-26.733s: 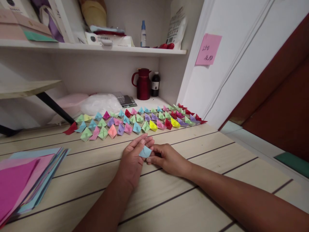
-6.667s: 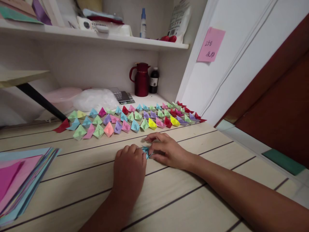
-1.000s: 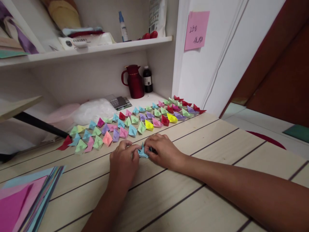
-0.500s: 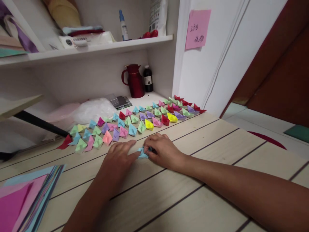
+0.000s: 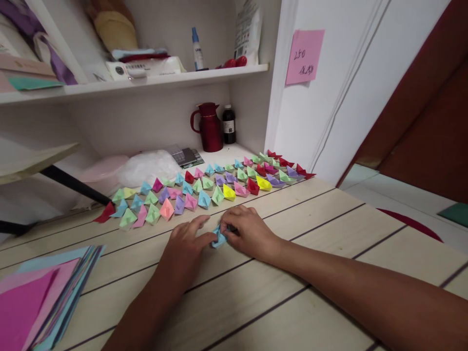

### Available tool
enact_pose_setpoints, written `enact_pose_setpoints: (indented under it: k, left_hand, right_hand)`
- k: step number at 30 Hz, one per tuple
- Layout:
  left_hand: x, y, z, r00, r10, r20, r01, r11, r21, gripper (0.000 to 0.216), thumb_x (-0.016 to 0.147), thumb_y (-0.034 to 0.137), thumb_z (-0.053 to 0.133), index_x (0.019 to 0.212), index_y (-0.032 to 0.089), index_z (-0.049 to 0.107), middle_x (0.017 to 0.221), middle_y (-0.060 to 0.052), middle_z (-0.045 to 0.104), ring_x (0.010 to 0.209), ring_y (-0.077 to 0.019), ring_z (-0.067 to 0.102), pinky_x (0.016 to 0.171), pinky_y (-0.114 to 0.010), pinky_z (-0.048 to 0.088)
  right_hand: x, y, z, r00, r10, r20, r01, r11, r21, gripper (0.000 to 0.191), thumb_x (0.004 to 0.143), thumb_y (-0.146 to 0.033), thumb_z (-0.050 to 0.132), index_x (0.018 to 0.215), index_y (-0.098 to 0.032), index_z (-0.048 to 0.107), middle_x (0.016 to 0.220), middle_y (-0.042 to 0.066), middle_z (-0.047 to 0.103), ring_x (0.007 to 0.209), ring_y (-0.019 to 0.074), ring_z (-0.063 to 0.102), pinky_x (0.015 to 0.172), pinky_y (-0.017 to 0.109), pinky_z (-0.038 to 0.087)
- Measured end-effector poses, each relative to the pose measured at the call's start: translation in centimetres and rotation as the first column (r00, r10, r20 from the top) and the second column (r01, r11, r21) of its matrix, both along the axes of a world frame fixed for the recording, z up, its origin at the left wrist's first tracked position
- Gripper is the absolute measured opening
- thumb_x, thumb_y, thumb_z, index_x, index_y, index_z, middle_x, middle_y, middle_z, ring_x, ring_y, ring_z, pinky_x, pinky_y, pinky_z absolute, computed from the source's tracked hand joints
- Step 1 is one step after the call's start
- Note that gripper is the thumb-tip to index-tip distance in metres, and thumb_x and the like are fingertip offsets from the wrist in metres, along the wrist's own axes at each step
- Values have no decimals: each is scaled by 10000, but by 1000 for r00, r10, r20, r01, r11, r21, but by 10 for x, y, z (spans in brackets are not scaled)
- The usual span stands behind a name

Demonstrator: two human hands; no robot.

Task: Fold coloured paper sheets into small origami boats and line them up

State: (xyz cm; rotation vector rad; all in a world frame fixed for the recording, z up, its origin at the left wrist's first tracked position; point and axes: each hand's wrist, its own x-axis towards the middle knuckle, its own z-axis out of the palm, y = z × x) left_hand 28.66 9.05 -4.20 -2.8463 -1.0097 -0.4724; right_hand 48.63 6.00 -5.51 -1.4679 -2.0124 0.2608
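A small folded light-blue paper piece (image 5: 219, 238) lies on the wooden floor (image 5: 314, 229) between my hands. My left hand (image 5: 186, 246) lies flat with fingers stretched out, a fingertip touching the piece's left side. My right hand (image 5: 248, 231) curls over the piece's right side with fingers pinched on it. Just beyond my hands, rows of several small folded paper shapes (image 5: 204, 187) in many colours stand on the floor.
A stack of coloured paper sheets (image 5: 40, 297) lies at the lower left. Behind the rows are a dark red jug (image 5: 208, 126), a dark bottle (image 5: 228, 126) and a plastic bag (image 5: 146, 166) under a white shelf (image 5: 146, 82). A pink note (image 5: 304, 57) hangs on the white panel.
My left hand has let go of the blue piece, opened and flattened onto the floor, one fingertip still at its edge. My right hand keeps its pinch. The view has shifted slightly.
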Motion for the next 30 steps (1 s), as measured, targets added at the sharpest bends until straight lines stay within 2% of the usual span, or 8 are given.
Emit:
enact_pose_setpoints:
  k: [4,8,14,18,21,24,28,30]
  left_hand:
    - [-2,2,1,1000,5,-15,-5,1000,5,594,707,-60,441,1052,352,694,1369,-73,540,1214,-283,527,987,-542,377]
    - [-9,8,-3,999,24,40,-20,996,-89,652,691,-75,414,1055,386,698,1378,-28,540,1229,-260,519,984,-502,402]
    - [-9,6,-4,996,77,50,-69,986,-150,677,684,-85,377,1065,374,697,1407,-48,509,1270,-260,488,1019,-531,358]
    - [-1,-2,-5,984,148,96,-133,980,-148,609,681,-70,378,1030,311,700,1396,-74,511,1257,-271,496,1035,-559,329]
    - [3,-5,-8,958,183,219,-136,968,-213,536,653,-64,367,984,234,667,1351,-87,537,1252,-245,498,1021,-502,377]
    - [4,-3,-10,916,216,338,-114,948,-296,460,638,-47,356,935,188,617,1223,-94,599,1211,-221,528,998,-445,421]
    - [4,-3,-10,875,194,444,-47,946,-320,375,685,-5,364,887,198,606,1154,-77,603,1150,-203,559,976,-387,445]
    - [4,-4,-11,885,141,443,-3,955,-298,393,688,-9,361,882,210,625,1174,-70,589,1152,-198,557,949,-364,461]
  right_hand:
    - [1,3,-3,998,-9,-58,10,1000,11,214,743,-83,587,895,-227,633,867,3,650,898,193,528,803,321,309]
    - [4,7,-6,998,48,-51,-47,998,30,326,751,-91,600,1023,-264,647,910,6,644,892,185,532,818,319,328]
    - [7,10,-2,991,123,44,-124,992,26,220,805,-124,610,944,-271,696,914,11,651,918,184,540,833,318,324]
    - [5,5,8,985,90,145,-92,996,4,112,802,-172,645,894,-226,676,866,20,640,889,191,542,802,321,316]
    - [3,0,12,981,86,173,-89,996,6,94,788,-183,671,876,-214,668,905,35,627,932,204,531,818,327,317]
    - [3,0,11,985,96,147,-99,995,19,118,778,-165,671,882,-217,658,967,39,613,971,206,522,846,332,325]
    - [5,3,6,990,111,93,-110,994,-8,112,769,-140,648,855,-209,633,935,32,615,922,188,532,824,312,354]
    - [5,4,4,990,117,74,-116,993,-19,109,763,-130,640,840,-203,621,896,30,612,895,185,533,806,303,363]
